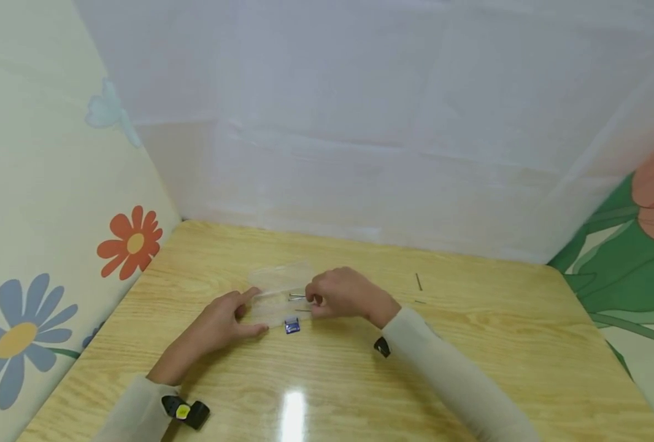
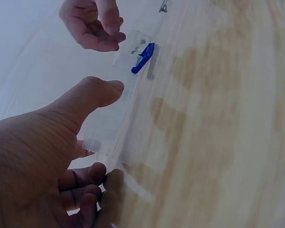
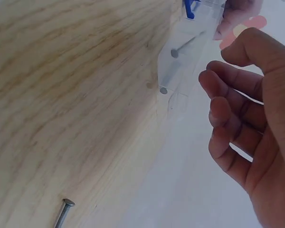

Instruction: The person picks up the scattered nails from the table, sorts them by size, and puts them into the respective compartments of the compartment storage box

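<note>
A clear plastic box (image 1: 269, 309) lies on the wooden table, its transparent lid (image 1: 280, 277) raised at the far side. On its near side is a blue latch (image 1: 292, 326). My left hand (image 1: 222, 319) holds the box's left end, thumb at the near edge and index finger at the far corner. My right hand (image 1: 342, 296) hovers at the box's right end, fingers loosely bent. In the right wrist view nothing shows between its thumb and fingertips. Metal nails (image 1: 297, 297) lie in the box near those fingers; one nail (image 3: 187, 45) shows through the clear wall.
To the right of the box, a longer nail (image 1: 418, 282) and a small thin nail (image 1: 420, 301) lie loose on the table (image 1: 470, 356). A white sheet (image 1: 360, 123) hangs behind the table, and flower-printed cloth (image 1: 40, 184) stands along the left side.
</note>
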Motion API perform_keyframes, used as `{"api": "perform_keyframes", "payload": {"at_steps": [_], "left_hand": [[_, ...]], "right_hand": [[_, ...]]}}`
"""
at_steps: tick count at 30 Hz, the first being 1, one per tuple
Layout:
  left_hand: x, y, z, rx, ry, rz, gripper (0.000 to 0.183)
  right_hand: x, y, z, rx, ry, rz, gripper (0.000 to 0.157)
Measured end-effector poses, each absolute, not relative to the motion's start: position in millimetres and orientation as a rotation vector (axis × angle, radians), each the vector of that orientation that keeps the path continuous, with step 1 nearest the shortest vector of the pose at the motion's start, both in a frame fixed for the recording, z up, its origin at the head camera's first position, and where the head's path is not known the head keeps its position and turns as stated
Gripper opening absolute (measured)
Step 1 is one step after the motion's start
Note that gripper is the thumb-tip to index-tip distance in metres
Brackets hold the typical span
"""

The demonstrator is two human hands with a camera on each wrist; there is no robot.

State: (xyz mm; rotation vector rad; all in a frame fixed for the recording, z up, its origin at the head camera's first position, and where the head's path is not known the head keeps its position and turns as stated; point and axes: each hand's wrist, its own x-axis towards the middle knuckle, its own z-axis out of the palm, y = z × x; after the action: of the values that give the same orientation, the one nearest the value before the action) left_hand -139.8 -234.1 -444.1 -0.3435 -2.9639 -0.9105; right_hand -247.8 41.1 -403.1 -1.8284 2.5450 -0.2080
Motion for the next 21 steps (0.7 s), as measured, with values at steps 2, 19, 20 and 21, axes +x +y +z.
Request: {"api": "perform_keyframes", "payload": {"at_steps": [2,19,20,21], "left_hand": [[-140,-234,-445,-0.347,-2.964,-0.913,0.078],[-142,-237,-448,-0.346,-2.974,-0.921,0.082],[-143,-238,-448,-0.346,-2.972,-0.918,0.082],[-143,-238,-448,-0.346,-2.971,-0.919,0.082]], "right_hand": [[-247,44,-404,-1.826,2.559,-0.205,0.011],[-244,114,-409,-1.594,2.719,-0.38,0.014],[-244,119,-409,-1.578,2.735,-0.387,0.014],[-244,125,-410,-1.563,2.752,-0.391,0.014]]}}
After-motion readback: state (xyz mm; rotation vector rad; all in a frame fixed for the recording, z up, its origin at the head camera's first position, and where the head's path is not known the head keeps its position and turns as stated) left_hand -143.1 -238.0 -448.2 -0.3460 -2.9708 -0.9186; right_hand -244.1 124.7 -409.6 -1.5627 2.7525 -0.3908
